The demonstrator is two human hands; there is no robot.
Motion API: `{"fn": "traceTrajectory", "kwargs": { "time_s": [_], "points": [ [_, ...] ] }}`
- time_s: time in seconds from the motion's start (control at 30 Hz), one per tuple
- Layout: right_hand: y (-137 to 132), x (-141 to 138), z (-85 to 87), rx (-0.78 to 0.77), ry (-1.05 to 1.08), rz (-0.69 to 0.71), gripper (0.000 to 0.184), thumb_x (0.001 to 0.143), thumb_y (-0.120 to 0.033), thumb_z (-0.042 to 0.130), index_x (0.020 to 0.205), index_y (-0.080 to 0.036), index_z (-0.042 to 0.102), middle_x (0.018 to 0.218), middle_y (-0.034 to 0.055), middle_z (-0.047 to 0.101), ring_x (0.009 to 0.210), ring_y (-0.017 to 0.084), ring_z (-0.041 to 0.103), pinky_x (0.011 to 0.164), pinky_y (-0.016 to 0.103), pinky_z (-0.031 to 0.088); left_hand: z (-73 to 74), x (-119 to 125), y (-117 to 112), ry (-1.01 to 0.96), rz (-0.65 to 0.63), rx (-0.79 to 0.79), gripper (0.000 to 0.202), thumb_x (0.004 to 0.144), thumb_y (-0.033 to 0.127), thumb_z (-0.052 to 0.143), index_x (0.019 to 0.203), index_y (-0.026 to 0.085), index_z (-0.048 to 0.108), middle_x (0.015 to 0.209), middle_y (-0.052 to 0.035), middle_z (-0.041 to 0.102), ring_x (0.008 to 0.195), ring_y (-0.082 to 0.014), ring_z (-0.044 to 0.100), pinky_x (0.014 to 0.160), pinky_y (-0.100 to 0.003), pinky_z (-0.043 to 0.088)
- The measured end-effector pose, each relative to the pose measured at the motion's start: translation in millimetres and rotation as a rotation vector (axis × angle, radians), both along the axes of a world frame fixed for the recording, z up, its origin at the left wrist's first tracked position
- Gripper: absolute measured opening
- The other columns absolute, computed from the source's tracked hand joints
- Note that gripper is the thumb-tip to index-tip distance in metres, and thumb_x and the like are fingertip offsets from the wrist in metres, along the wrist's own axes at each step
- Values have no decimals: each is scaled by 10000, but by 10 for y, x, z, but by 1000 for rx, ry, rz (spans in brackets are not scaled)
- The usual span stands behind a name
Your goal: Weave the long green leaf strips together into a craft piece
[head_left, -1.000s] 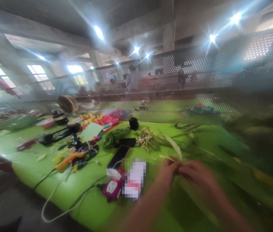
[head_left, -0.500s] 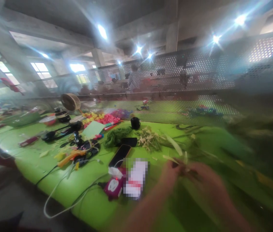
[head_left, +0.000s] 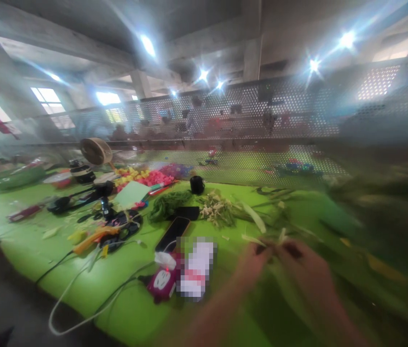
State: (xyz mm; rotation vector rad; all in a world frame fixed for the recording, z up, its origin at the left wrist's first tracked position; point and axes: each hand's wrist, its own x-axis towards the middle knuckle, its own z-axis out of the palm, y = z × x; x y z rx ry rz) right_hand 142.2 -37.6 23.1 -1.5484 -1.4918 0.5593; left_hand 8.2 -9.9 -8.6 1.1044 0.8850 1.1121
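My left hand (head_left: 255,260) and my right hand (head_left: 307,270) are close together over the green tabletop (head_left: 127,289), at the right of centre. Both are closed, with fingertips pinched on a pale yellow-green strip (head_left: 282,236). Its short ends poke up above the fingers, and a long pale part hangs blurred below them. What the strip is made of, I cannot tell. Just beyond the hands lie a loose pale strip (head_left: 256,218) and a heap of pale stems or buds (head_left: 218,208).
Left of my hands lie a pixelated phone (head_left: 197,270), a purple charger block (head_left: 162,284) with cables and a dark phone (head_left: 173,233). Farther off are an orange-handled tool (head_left: 95,236), green yarn-like strands (head_left: 167,205), a black cup (head_left: 197,184), a fan (head_left: 96,151) and a perforated panel (head_left: 232,125).
The view has turned slightly, so the table things sit farther left. My hands stay together on the strip, and the right fingers have shifted a little around it.
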Motion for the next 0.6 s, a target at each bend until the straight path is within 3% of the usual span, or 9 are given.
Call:
{"fn": "traceTrajectory", "kwargs": {
  "time_s": [0.23,0.43,0.6],
  "points": [
    [10,19,-10,4,56,-3,238,731,-438,582,782,-211,633,728,25,711,621,188,628,524,263,429,28,10,-31,-46,-40,59,257,683,318,707,846,126,659,789,-55,634,775,-164,555,761,-278,420],
    [41,49,-8,-38,125,-23,254,699,-454,595,739,-203,601,661,16,671,584,176,599,519,264,437,-4,-3,-8,71,34,32,171,697,265,659,802,130,655,740,-43,632,725,-161,553,717,-274,417],
    [19,24,117,-111,123,55,216,692,-435,583,663,-223,612,591,-4,662,553,172,586,499,256,412,-41,-21,9,197,54,76,186,723,296,628,824,145,665,784,-56,657,747,-175,564,702,-277,418]
  ]
}}
